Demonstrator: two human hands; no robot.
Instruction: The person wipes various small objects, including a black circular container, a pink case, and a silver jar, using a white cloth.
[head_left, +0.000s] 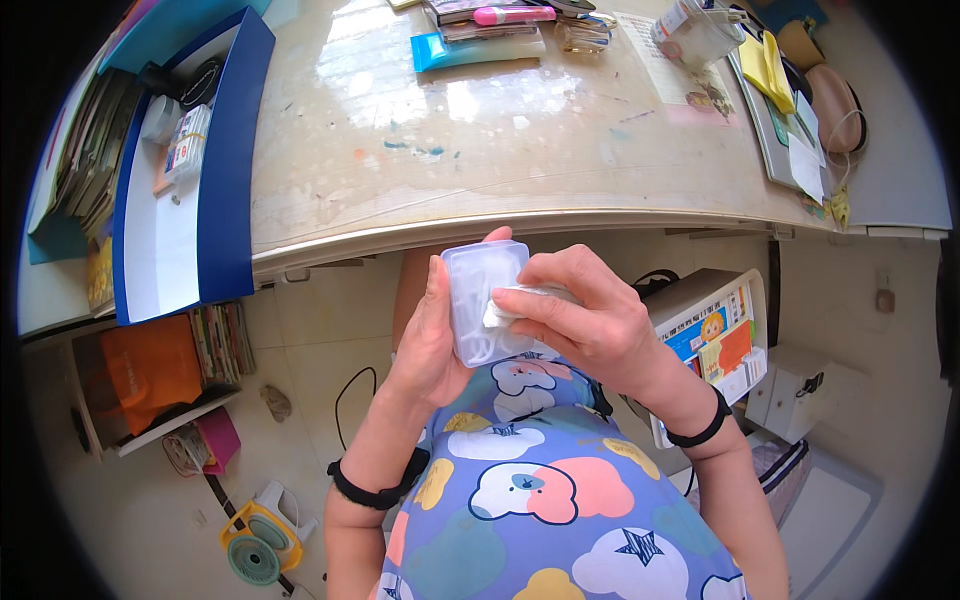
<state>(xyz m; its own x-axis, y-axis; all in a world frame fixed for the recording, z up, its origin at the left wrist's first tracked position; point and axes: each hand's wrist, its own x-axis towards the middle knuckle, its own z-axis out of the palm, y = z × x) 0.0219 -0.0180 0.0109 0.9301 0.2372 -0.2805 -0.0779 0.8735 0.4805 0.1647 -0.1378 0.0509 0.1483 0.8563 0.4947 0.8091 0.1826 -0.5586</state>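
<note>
A small translucent plastic box (480, 277) with whitish contents, too blurred to name, is held over my lap. My left hand (431, 345) grips the box from its left side and from beneath, with the thumb along the edge. Pinched in the fingers of my right hand (592, 315) is a crumpled white tissue or cloth (499, 311). It presses against the upper face of the box near its right side. Part of the box is hidden behind the tissue and my right fingers.
The worktop (450, 172) lies beyond my hands, its front edge close. A blue open box (232, 172) stands at left. A blue-capped tube (476, 52) and a pink marker (514, 15) lie at the back. A plastic cup (701, 37) stands at right; a fan (259, 551) is below left.
</note>
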